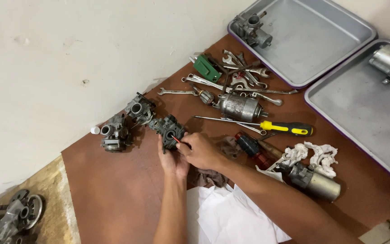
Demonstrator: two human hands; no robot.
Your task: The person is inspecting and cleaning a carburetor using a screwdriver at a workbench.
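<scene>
White paper (231,217) lies nearest, under the forearms. The left hand (172,160) grips a dark carburetor (169,130) on the brown table (118,190). The right hand (200,150) pinches a thin red tube (176,140) against it. Two more carburetors (125,122) sit just beside.

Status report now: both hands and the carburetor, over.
Left hand holds carburetor from below. Right hand pokes thin red-tipped tool into it. Two more carburetors close beside.
</scene>
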